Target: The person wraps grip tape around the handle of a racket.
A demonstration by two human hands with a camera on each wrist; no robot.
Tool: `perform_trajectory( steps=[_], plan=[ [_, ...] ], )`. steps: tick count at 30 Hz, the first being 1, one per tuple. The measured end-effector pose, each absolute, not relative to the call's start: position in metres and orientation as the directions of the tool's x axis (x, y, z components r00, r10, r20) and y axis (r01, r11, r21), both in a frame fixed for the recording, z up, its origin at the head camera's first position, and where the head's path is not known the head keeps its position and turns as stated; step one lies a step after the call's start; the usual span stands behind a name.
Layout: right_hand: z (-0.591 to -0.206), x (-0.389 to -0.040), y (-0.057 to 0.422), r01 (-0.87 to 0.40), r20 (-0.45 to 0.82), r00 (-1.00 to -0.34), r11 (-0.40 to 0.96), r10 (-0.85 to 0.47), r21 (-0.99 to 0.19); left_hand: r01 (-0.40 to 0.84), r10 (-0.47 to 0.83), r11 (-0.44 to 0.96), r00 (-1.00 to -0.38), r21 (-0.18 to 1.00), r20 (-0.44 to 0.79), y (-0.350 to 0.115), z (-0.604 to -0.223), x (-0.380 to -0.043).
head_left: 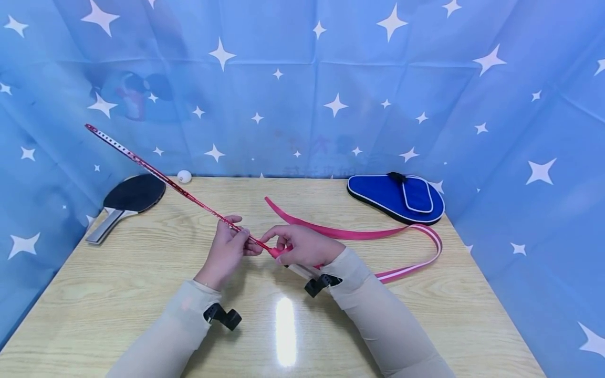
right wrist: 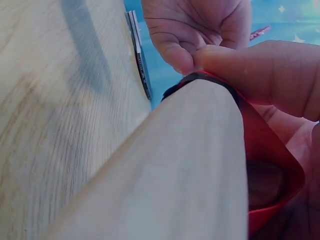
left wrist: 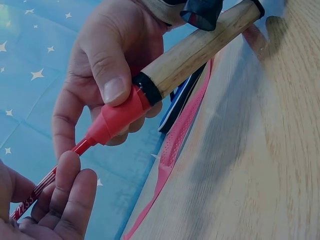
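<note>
Head view has 2 hands close together above a pale wood-grain table (head_left: 104,294), with a racket (head_left: 186,194) slanting away from them toward the far left. It is seen edge-on and raised off the table, its handle end to the right. The left hand (head_left: 226,254) has thumb and fingers drawn together around the red shaft (left wrist: 82,146). The right hand (head_left: 307,244) grips the red cone (left wrist: 120,117) above the handle (left wrist: 200,47), fingers curled round it and thumb lying on top. In the left wrist view the handle is bare wood with a black band (left wrist: 147,89) just beside the cone and more black at the butt; lettering on the shaft is only partly readable. Pink tape (head_left: 352,234) with white stripes runs out from behind the right sleeve (head_left: 387,320), bends round near a blue case (head_left: 383,193) and comes back to a free tip. In the right wrist view a red band (right wrist: 295,175) bows out beside the handle, near the right hand; whether it is that same tape I cannot tell. At the back left lie a black paddle (head_left: 134,193) and, just beside it, a white ball (head_left: 184,176), in front of a blue curtain (head_left: 302,115) with white stars
</note>
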State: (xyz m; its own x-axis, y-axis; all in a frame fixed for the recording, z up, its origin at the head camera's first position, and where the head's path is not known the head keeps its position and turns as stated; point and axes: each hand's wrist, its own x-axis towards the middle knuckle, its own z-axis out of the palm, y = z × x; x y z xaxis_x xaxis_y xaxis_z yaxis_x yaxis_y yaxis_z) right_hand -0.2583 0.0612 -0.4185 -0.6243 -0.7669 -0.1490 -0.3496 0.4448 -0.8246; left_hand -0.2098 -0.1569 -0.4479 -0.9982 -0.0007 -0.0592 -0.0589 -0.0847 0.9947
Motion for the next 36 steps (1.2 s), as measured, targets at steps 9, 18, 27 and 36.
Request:
perform_trajectory(
  steps=[9, 18, 27, 36],
  plan=[
    [-0.4163, -0.2567, 0.0597, -0.348, -0.156, -0.631, 0.457, -0.760, -0.819, -0.045, -0.005, -0.085, -0.999, 0.995, -0.046, -0.1577, -0.4470, -0.2115],
    [-0.4171, -0.2577, 0.0620, -0.362, -0.103, -0.602, 0.386, -0.792, -0.849, -0.069, -0.016, -0.058, -0.997, 0.996, -0.070, -0.1610, -0.4444, -0.2111],
    [-0.4231, -0.2590, 0.0600, -0.314, -0.124, -0.615, 0.387, -0.779, -0.867, -0.072, -0.016, -0.053, -0.997, 0.996, -0.073, -0.1619, -0.4446, -0.2123],
    [-0.4223, -0.2578, 0.0591, -0.310, -0.127, -0.613, 0.385, -0.780, -0.870, -0.068, -0.028, -0.026, -0.997, 0.997, -0.068, -0.1625, -0.4451, -0.2109]
  ],
)
